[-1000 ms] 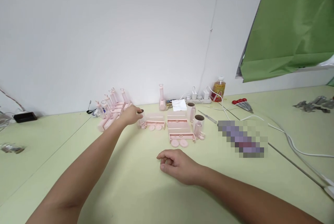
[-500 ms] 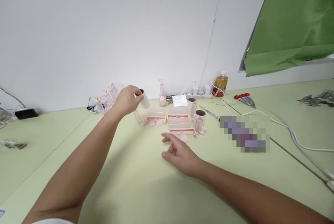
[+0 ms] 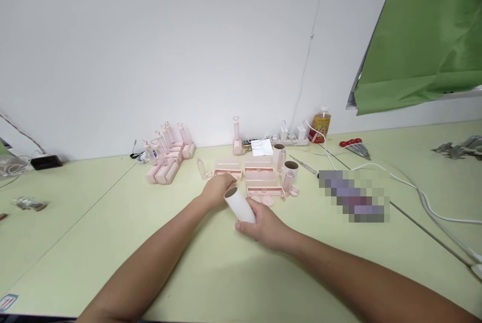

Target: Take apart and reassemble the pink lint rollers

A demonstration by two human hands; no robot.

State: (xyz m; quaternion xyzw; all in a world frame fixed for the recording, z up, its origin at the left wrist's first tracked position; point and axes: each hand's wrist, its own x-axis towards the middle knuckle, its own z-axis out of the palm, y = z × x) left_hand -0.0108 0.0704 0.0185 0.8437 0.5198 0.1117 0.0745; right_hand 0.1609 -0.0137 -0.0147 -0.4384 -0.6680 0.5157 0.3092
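Note:
My right hand (image 3: 269, 225) is closed around a white lint roller refill (image 3: 241, 206), a paper roll on a brown cardboard core, tilted with its open end up and to the left. My left hand (image 3: 218, 190) reaches down at the front of the left pink case (image 3: 228, 167), fingers curled together; what they hold, if anything, is hidden behind the hand and roll. Right of it lie two more pink cases (image 3: 265, 191) and pink discs (image 3: 267, 201). Small clear pink handles (image 3: 288, 182) stand beside two more refills (image 3: 291, 168).
Several assembled pink lint rollers (image 3: 167, 171) stand at the back left, one more (image 3: 237, 137) by the wall. Behind the cases are a power strip (image 3: 297, 141), white paper (image 3: 262, 147) and a drink bottle (image 3: 320, 124). A utility knife (image 3: 305, 165) and cables lie right.
The refill has come from the back left, out of my left hand and into my right. My left hand has moved down and right to the left case, covering the discs there.

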